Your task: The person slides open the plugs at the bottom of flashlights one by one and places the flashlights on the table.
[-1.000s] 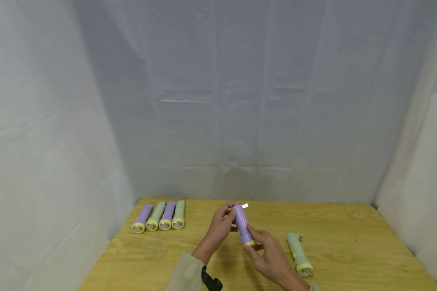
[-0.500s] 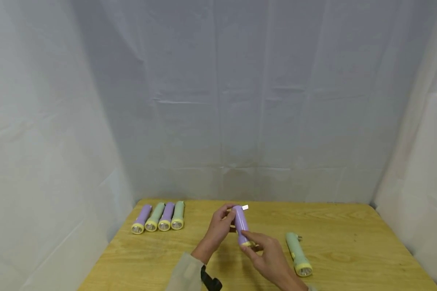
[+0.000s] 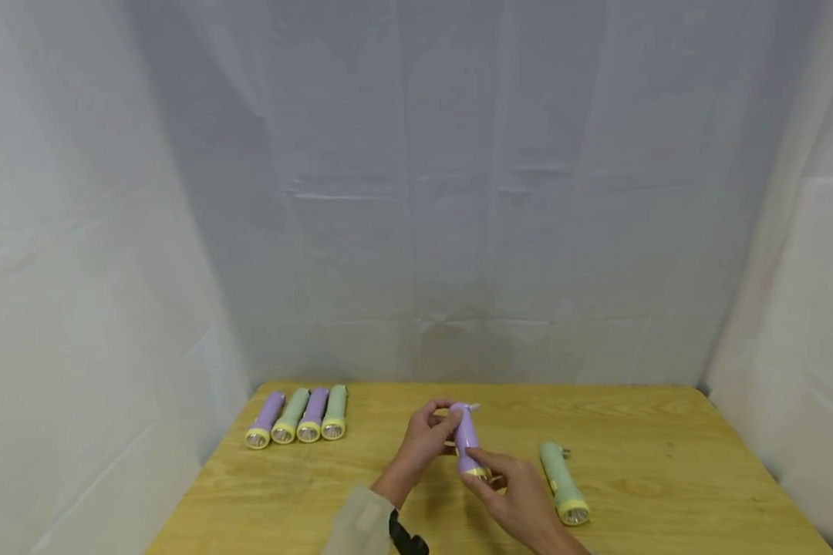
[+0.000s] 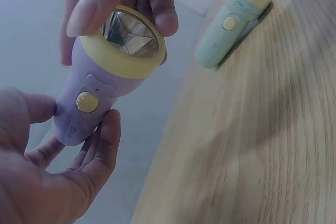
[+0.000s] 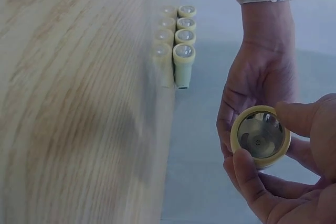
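A purple flashlight [image 3: 467,438] with a yellow head is held in both hands above the table, its lens [image 5: 258,134] facing the wearer. My left hand [image 3: 419,441] grips the tail end, thumb on one side and fingers curled round the other. With thumb and fingers, my right hand [image 3: 517,493] pinches the yellow head ring [image 4: 118,61]. A round yellow button [image 4: 87,102] shows on the barrel in the left wrist view. From the tail sticks a small pale tab [image 3: 475,406]. To the right of the hands, a green flashlight [image 3: 561,482] lies on the table.
Several purple and green flashlights [image 3: 315,408] lie side by side at the back left of the wooden table [image 3: 639,493], lenses toward the wearer. Pale sheeting [image 3: 416,231] hangs behind and at both sides. A black strap [image 3: 406,536] is on the left wrist.
The purple flashlight has dipped slightly and turned a little in the hands, so its tail tab looks thinner. Right fingers have shifted on the head. The head view has drifted slightly.
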A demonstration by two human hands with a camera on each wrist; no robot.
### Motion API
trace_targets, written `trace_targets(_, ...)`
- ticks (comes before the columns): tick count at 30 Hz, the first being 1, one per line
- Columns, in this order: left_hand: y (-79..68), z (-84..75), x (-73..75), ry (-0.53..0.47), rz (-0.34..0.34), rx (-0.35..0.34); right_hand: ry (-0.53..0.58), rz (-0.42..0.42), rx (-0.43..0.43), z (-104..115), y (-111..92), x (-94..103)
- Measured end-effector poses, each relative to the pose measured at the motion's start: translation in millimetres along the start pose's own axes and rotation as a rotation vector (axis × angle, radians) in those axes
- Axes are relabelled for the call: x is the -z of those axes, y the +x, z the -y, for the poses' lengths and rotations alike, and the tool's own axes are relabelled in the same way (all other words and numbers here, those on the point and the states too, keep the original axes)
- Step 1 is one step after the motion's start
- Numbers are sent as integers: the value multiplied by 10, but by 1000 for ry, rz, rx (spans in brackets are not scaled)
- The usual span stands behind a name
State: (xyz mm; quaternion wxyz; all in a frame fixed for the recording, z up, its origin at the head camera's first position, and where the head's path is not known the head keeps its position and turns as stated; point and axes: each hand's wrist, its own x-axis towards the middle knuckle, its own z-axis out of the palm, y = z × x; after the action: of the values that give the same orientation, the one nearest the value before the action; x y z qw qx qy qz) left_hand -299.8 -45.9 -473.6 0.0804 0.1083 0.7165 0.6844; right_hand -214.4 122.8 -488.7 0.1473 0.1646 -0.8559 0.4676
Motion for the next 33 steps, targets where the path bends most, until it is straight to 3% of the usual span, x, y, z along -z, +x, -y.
trace_targets(15,38,202,-187,27,6,12,-58,-29,-83,-86,-103,3)
trace_targets(23,76,322,-306,63,19,48,-74,65,-139,-201,-201,71)
trace_targets(33,97,433,-434,94,8,57,-112,91,-167,-348,-263,106)
